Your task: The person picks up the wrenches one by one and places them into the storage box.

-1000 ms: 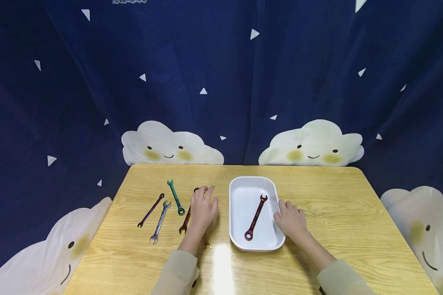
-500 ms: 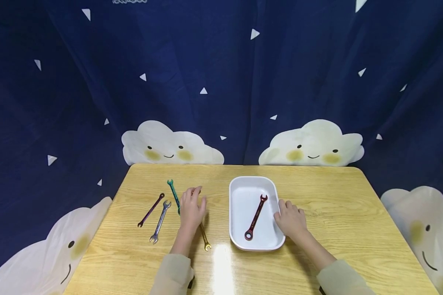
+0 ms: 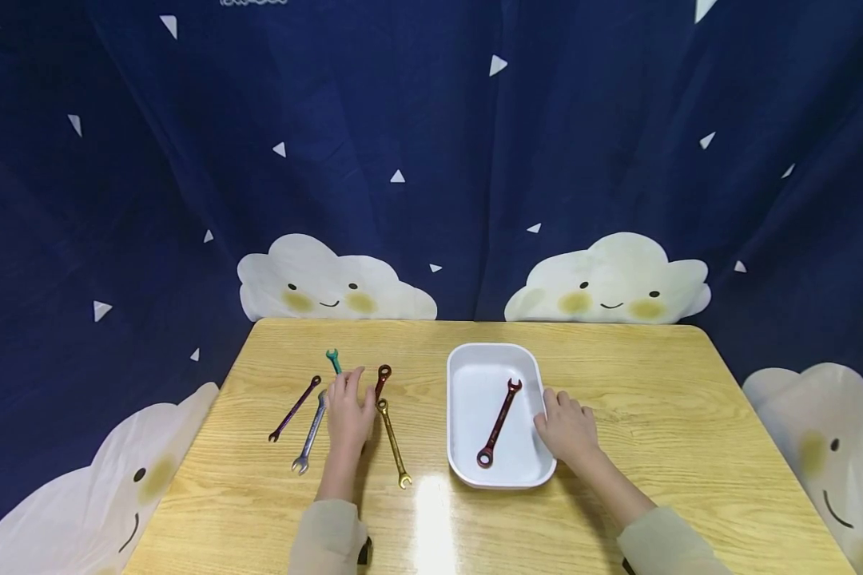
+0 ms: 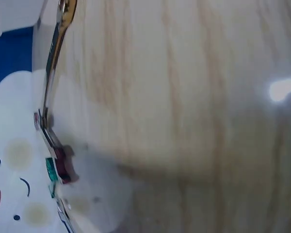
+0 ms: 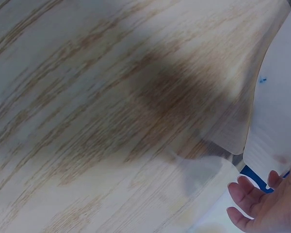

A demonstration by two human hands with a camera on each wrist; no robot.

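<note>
My left hand (image 3: pixel 350 411) is over the left group of wrenches, fingers extended and thumb apart, holding nothing. It covers most of the teal wrench (image 3: pixel 333 358) and part of a dark red-orange wrench (image 3: pixel 383 378). A gold wrench (image 3: pixel 392 443) lies just right of the hand; a silver wrench (image 3: pixel 312 435) and a thin purple wrench (image 3: pixel 293 410) lie to its left. My right hand (image 3: pixel 566 427) touches the right rim of the white tray (image 3: pixel 459 471), fingers loosely bent outside it. Inside the tray rests a dark red wrench (image 3: pixel 499 423).
The wooden table (image 3: pixel 654 399) ends at a dark blue curtain (image 3: pixel 431 144) with cloud prints. Bare wood shows between the gold wrench and the tray, and to the right of my right hand.
My left hand has moved left, from the dark red-orange wrench to the teal one, uncovering the gold wrench. The right hand and tray stay put.
</note>
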